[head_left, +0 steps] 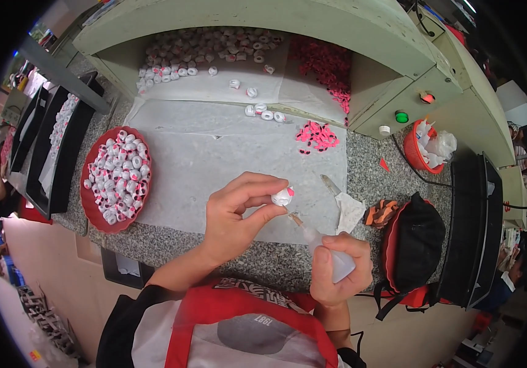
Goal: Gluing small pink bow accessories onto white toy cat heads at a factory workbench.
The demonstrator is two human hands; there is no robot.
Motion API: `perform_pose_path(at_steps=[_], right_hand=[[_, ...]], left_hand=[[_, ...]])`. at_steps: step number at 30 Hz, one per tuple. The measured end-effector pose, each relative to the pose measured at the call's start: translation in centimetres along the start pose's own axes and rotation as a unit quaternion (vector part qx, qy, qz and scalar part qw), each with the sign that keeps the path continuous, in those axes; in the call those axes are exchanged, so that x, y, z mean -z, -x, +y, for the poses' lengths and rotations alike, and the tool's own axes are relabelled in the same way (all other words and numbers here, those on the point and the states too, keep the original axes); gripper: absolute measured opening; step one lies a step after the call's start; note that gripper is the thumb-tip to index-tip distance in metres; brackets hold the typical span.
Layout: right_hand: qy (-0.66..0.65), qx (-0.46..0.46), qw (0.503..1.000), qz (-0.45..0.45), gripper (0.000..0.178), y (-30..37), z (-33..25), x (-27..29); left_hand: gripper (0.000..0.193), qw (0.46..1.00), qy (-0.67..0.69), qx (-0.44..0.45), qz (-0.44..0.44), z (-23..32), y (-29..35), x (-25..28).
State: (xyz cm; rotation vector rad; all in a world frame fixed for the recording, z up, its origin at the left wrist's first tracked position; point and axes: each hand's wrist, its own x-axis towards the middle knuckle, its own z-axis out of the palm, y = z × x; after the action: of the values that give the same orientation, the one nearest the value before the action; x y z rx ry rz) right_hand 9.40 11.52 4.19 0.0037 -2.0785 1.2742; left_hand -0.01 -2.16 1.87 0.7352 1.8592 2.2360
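Observation:
Between the thumb and fingers of my left hand (236,214) is a small rounded white piece (282,196) with a pink patch on its side. My right hand (343,267) is wrapped round a translucent squeeze bottle (341,264). The bottle's thin nozzle points up toward the white piece and ends just beneath it; whether the two touch, I cannot tell. A pile of small pink and dark pieces (317,136) lies beyond my hands on the white sheet (184,159). To the right of the nozzle lie a blade-like tool (330,184) and a crumpled white cloth (350,211).
A red scalloped tray (85,184) at left holds many white pieces. The green cabinet (263,13) behind has more white and pink pieces inside. At right are an orange basket (412,153), a black bag (420,245) and black trays (475,227).

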Motion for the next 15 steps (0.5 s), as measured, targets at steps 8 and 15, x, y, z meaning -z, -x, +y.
perform_pose_path(at_steps=[8,15], right_hand=[[0.004,0.019,1.0,0.01,0.019,-0.07,0.02,0.02],[0.002,0.027,1.0,0.012,0.02,0.31,0.08,0.31]], left_hand=[[0.03,0.994,0.093,0.066,0.0,0.32,0.13,-0.14],[0.031,0.972,0.167,0.164,0.006,0.4,-0.11,0.14]])
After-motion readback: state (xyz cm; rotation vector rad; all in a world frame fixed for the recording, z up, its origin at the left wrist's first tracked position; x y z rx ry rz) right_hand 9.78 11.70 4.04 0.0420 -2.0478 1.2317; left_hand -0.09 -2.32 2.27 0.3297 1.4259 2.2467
